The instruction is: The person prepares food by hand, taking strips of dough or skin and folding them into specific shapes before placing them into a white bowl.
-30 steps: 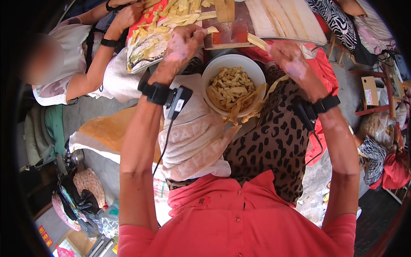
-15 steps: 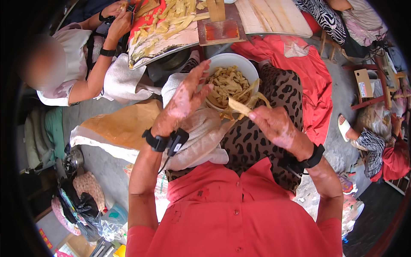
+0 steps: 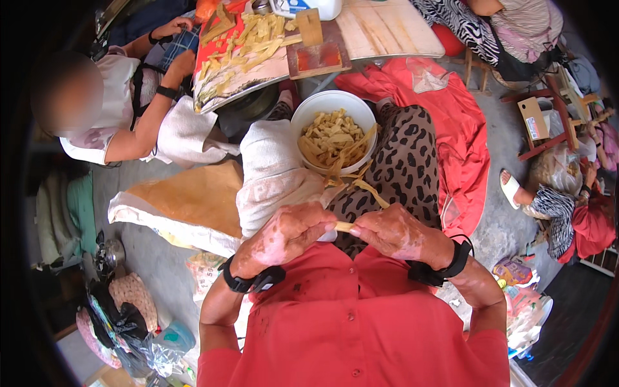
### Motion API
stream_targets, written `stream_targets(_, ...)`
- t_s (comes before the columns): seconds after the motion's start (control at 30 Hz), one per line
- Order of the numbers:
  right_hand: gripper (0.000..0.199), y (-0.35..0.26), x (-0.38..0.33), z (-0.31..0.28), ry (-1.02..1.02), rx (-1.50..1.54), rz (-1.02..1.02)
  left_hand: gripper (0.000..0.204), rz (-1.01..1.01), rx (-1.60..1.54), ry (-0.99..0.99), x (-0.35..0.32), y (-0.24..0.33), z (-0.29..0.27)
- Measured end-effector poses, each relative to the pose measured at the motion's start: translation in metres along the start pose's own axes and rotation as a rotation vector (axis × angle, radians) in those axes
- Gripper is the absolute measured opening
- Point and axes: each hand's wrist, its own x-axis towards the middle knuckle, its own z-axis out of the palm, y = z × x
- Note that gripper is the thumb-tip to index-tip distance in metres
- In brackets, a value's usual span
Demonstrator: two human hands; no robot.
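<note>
Close to my chest, my left hand (image 3: 290,233) and my right hand (image 3: 396,233) meet with curled fingers. Between their thumbs and fingertips they pinch a short, flat, pale yellow strip (image 3: 344,226); its kind I cannot make out. A thin yellow tail (image 3: 371,192) reaches up from beside my right hand towards the bucket. The white bucket (image 3: 302,108) stands between my knees, with many folded yellow pieces (image 3: 335,134) inside. Several long ends hang over its near rim.
A low table (image 3: 387,29) ahead carries more yellow strips (image 3: 258,39), a wooden block (image 3: 309,27) and a white container (image 3: 306,8). At the left a co-worker (image 3: 145,122) sits. A large brown-and-white sack (image 3: 184,200) lies left; red cloth (image 3: 461,142) spreads right. Another person sits far right.
My right hand has drawn back from the bucket to my chest with the strip. My left hand, open before, has come down and taken hold of it too.
</note>
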Motion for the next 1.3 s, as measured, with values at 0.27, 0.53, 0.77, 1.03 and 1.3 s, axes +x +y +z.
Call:
stream_targets(0.27, 0.022, -0.014, 0.019, 0.001, -0.067, -0.296, -0.189, 0.007, -0.033, 0.156, 0.046, -0.023, 0.022, -0.051)
stream_targets(0.53, 0.019, -0.018, 0.035, 0.009, -0.035, -0.217, -0.294, 0.016, 0.01, 0.436, 0.129, -0.028, 0.052, -0.065)
stream_targets(0.77, 0.008, 0.005, 0.018, 0.03, -0.182, -0.536, -0.395, 0.011, 0.236, 0.463, -0.089, -0.033, 0.022, -0.03)
stream_targets(1.03, 0.025, -0.017, 0.012, 0.021, -0.022, -0.231, -0.354, 0.016, -0.026, 0.071, -0.123, -0.052, 0.061, -0.053)
stream_targets(1.3, 0.008, -0.055, 0.062, 0.015, 0.222, -0.042, -0.339, 0.027, 0.088, -0.894, 0.733, -0.056, 0.053, -0.054)
